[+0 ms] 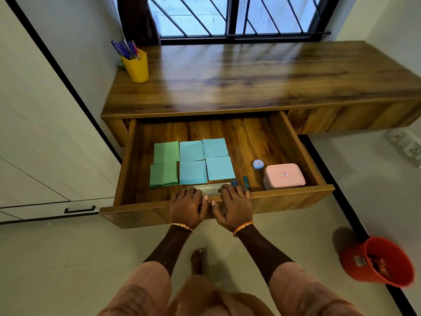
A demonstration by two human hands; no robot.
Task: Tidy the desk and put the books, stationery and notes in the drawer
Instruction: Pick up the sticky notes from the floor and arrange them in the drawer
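I see the drawer (296,197) pulled out from under the worktop (227,83), and both my hands sit side by side on its front edge. My left hand (188,207) and right hand (232,209) have their fingers curled over the rim onto a pale, flat printed item (208,189) lying just inside; each grip is narrow, but I cannot tell whether either is pinching that item or only resting on it and the rim. Behind it, six notes lie flat in a tidy block: two green notes (165,163) on the left, four blue notes (204,159) touching them on the right. Two small blue-green stationery pieces (245,182) lie just beside my right fingers. Further right stand a small round blue tin (258,164) and a pink box (283,175), near each other. On the worktop's far-left corner stands a yellow cup (136,66) full of pens (126,49). A red bucket (378,263) sits on the floor to the right.
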